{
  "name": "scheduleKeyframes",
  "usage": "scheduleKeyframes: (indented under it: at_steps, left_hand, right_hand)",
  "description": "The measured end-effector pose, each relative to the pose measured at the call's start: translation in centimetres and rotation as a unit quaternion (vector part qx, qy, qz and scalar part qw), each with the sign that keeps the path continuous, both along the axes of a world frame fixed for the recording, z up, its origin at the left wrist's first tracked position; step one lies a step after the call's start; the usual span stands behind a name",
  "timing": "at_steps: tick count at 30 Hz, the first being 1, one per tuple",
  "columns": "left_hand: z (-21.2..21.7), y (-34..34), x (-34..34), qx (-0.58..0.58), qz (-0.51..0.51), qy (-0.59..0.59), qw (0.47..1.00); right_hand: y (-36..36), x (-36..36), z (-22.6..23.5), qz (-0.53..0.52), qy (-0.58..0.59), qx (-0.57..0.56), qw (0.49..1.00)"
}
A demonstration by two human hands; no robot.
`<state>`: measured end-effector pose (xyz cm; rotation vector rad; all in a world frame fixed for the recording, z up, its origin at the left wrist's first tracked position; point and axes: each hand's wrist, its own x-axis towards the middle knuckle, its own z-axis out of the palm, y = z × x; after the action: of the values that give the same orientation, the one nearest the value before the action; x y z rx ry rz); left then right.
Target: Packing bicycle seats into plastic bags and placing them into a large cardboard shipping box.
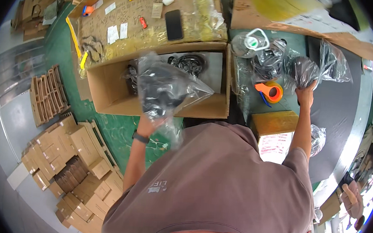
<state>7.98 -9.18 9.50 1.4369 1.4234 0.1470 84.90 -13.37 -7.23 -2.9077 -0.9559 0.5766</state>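
Observation:
My left hand (pixel 151 123), with a dark band at the wrist, grips a clear plastic bag (pixel 162 86) that holds something black. The bag hangs over the open cardboard box (pixel 110 82) and hides part of its inside. Within the box lie black, coiled-looking items (pixel 190 64) in clear plastic. On the right, my right hand (pixel 305 94) is closed on the lower end of another clear bag (pixel 305 71) with a black item in it; its fingers are partly hidden. Close by lies another bagged black bundle (pixel 269 61).
An orange tape dispenser (pixel 269 92), a clear jug (pixel 247 44) and a small carton (pixel 274 123) are on the right bench. Behind the box, a taped carton top (pixel 158 26) bears a black phone (pixel 174 25). Stacked cartons (pixel 82 165) and wooden pallets (pixel 50 95) stand left.

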Motion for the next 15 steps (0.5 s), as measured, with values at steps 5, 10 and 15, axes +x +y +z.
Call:
scheduleKeyframes:
  at_steps: [5, 10, 15]
  left_hand:
    - [-8.2, 12.5, 5.2, 0.204, -0.208, 0.221, 0.930]
    - [-25.5, 18.4, 14.4, 0.271, -0.579, 0.214, 0.739]
    - [-40.4, 12.6, 17.7, 0.327, -0.580, 0.231, 0.710]
  right_hand:
    - [-3.9, -2.2, 2.8, -0.092, 0.084, 0.151, 0.981]
    - [-8.3, -11.0, 15.1, -0.263, 0.376, 0.362, 0.811]
    - [-18.6, -22.0, 24.6, -0.380, 0.425, 0.499, 0.653]
